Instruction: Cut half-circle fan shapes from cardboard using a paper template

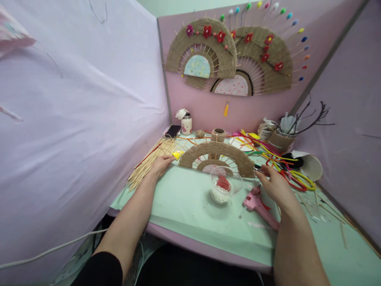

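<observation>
The woven fan (217,153) lies flat mid-table. The left hand (160,165) rests at its left corner, fingers straight and together, beside the bamboo sticks (149,161). The right hand (275,184) curls at its right tip; whether it grips, I cannot tell. A pink glue gun (258,204) lies nearer.
</observation>
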`<action>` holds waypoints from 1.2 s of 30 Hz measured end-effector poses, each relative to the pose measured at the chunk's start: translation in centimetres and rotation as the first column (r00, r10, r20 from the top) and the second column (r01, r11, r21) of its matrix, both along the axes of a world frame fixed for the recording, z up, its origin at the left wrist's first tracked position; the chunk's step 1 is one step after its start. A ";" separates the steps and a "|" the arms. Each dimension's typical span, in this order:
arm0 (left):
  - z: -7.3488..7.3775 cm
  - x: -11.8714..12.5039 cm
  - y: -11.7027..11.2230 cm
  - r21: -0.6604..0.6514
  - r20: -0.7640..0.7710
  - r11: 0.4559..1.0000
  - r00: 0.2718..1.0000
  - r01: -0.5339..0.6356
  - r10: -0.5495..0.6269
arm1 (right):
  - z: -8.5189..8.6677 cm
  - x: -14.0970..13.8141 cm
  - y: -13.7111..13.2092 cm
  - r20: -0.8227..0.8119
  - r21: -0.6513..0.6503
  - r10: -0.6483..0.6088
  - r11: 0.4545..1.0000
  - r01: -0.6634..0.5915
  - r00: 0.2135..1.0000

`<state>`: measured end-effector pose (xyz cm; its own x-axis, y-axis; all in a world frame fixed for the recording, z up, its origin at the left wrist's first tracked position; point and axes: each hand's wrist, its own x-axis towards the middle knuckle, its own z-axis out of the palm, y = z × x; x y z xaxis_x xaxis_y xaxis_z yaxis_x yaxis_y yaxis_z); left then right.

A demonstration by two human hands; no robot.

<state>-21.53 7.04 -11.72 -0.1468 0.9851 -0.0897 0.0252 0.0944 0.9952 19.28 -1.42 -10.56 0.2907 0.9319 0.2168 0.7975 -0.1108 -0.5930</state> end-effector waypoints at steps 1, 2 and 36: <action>0.0 0.0 0.0 -0.001 -0.001 1.000 1.000 -0.001 0.001 | -0.1 0.0 0.0 0.004 0.009 0.000 1.000 0.000 1.000; 0.0 0.0 0.0 -0.001 -0.003 1.000 1.000 -0.002 0.002 | -0.1 0.0 0.0 0.005 0.017 0.001 1.000 -0.001 1.000; -0.1 -0.2 -0.1 0.042 -0.048 0.998 0.998 -0.038 0.040 | 0.8 -0.6 -0.4 -0.039 -0.039 -0.020 0.999 0.018 0.999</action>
<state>-21.70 6.99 -11.82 -0.1884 0.9812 -0.0409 0.0714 0.0553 0.9959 18.69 -1.83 -9.75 0.3162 0.9336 0.1685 0.7709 -0.1493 -0.6193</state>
